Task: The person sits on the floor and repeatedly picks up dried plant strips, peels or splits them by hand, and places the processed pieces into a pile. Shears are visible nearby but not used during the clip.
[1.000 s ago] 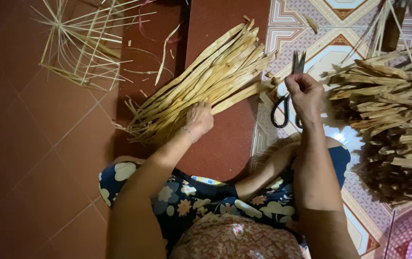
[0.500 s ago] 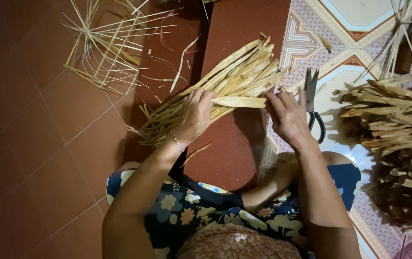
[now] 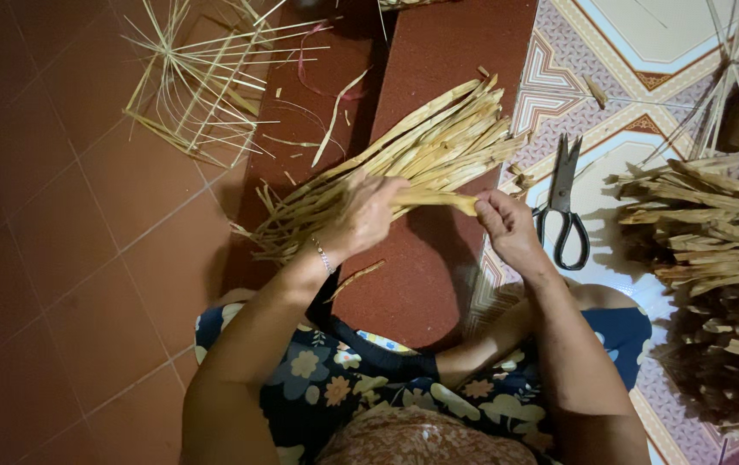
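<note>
The left hand (image 3: 367,215) is curled around one pale yellow strip (image 3: 438,200) near the middle of the frame, and the right hand (image 3: 507,226) pinches the same strip's other end between thumb and fingers. The strip is flat, narrow and dry-looking, held level just above a fanned bundle of like strips (image 3: 404,164) that lies slanting from centre-left up toward the upper middle on a dark red mat (image 3: 438,284). Black-handled scissors (image 3: 564,205) lie right of the hands on the patterned floor (image 3: 645,52). A heap of darker strips (image 3: 714,258) fills the right edge; a loose woven frame (image 3: 201,86) sits upper left.
</note>
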